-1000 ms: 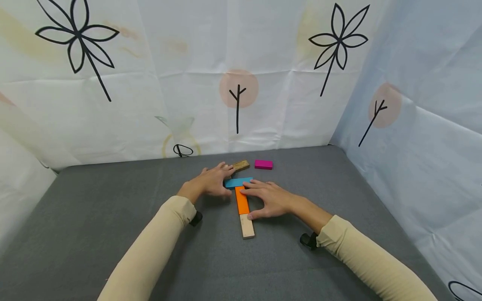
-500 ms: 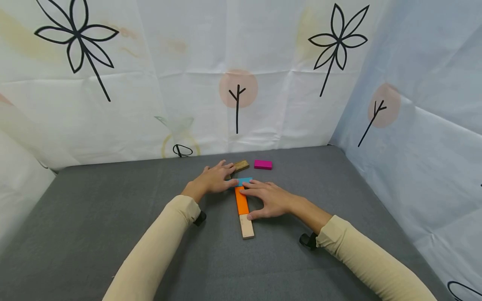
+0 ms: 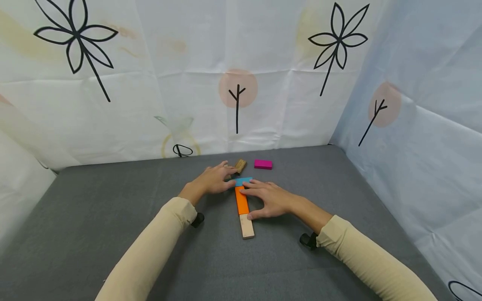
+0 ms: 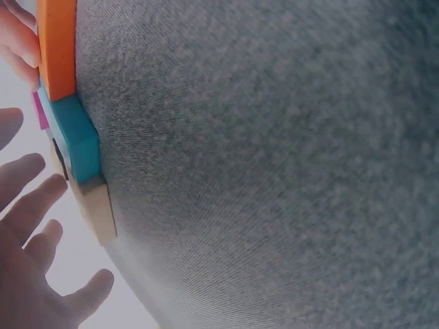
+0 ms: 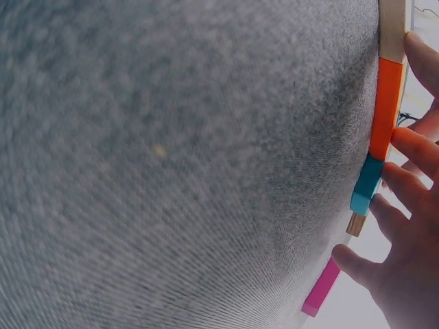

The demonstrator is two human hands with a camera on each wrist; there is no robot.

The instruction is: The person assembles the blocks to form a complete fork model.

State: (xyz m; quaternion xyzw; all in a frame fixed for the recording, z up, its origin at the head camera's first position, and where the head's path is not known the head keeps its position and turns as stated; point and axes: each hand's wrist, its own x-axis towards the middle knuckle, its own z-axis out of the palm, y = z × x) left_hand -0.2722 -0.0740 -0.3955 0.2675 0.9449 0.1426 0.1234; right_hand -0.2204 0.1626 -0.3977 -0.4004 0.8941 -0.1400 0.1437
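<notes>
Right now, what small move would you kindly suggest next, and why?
Perhaps the left hand should straighten the brown wooden block: it lies askew beyond the blue block, close to that hand, while the magenta block lies farther off.

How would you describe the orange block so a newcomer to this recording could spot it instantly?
On the grey surface, find the right hand in the head view. At its fingers lies the orange block, end to end with the pale wooden block nearer the viewer, with the blue block crosswise beyond. It is the only orange one.
</notes>
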